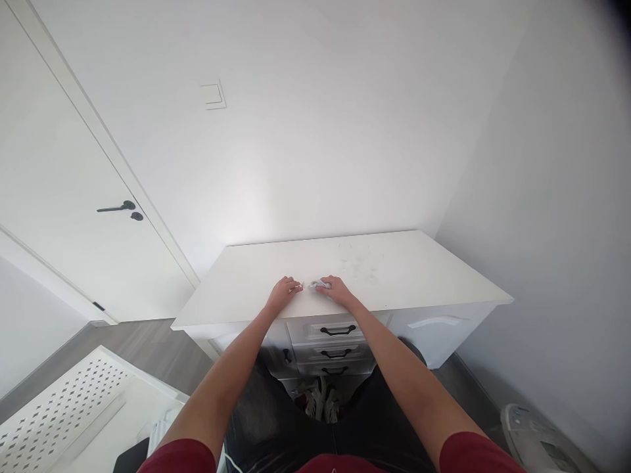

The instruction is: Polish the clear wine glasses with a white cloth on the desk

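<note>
Both of my hands are over the front part of a white cabinet top (256,263). My left hand (284,293) is closed, with a small whitish scrap (300,287) with a reddish tint pinched at its fingertips. A short gap away, my right hand (337,290) is closed around a crumpled whitish wad (319,284), which could be plastic wrap or tissue. The fingers hide part of the wad. Faint wet-looking marks (359,264) spot the top beyond my right hand.
Under the top are drawers with black handles (338,330). A white door with a black lever handle (116,207) stands to the left, and a light switch (213,94) is on the wall. Low left is a white perforated panel (64,401); a pale appliance (539,437) stands low right.
</note>
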Motion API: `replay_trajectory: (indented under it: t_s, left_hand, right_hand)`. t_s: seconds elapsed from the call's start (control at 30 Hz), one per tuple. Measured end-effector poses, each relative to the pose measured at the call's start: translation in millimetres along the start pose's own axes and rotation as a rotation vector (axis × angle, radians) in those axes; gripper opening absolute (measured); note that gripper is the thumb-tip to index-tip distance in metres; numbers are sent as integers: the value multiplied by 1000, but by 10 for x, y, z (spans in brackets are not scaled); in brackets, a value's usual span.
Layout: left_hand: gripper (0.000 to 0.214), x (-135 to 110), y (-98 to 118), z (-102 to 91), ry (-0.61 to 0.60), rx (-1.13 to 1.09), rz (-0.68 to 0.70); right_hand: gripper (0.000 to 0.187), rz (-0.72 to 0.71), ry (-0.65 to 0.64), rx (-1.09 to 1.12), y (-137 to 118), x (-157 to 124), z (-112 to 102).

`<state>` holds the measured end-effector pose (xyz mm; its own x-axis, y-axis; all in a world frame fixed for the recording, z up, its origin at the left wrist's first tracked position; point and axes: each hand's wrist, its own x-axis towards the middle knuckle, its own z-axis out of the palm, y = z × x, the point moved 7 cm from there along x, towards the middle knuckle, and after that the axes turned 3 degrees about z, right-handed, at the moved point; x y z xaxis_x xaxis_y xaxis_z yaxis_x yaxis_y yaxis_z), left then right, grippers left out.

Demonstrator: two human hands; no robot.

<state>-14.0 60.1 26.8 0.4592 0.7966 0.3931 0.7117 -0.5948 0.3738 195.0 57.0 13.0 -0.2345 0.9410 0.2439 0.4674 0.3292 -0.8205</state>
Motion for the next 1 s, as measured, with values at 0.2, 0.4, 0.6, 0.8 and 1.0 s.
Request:
replay_trajectory:
  t_s: [0.2, 0.4, 0.6, 0.8, 1.0]
  left_hand:
    - [23, -14, 9, -24, 20, 31, -25]
    - [22, -22, 51, -34, 20, 52, -4]
    - [18, -30, 23, -22, 27, 63, -3]
    - [15, -29, 6, -20, 31, 68, 1]
    - [19, -35, 76, -51, 11, 100, 8]
  right_hand:
    - [53, 76, 202, 268, 89, -14, -176]
    - [49, -168, -66, 83, -139, -34, 74]
    - [44, -351, -156, 25, -285, -83, 150]
    - [37, -437, -211, -81, -446, -177, 163]
    - [43, -359, -101, -154, -379, -116, 127]
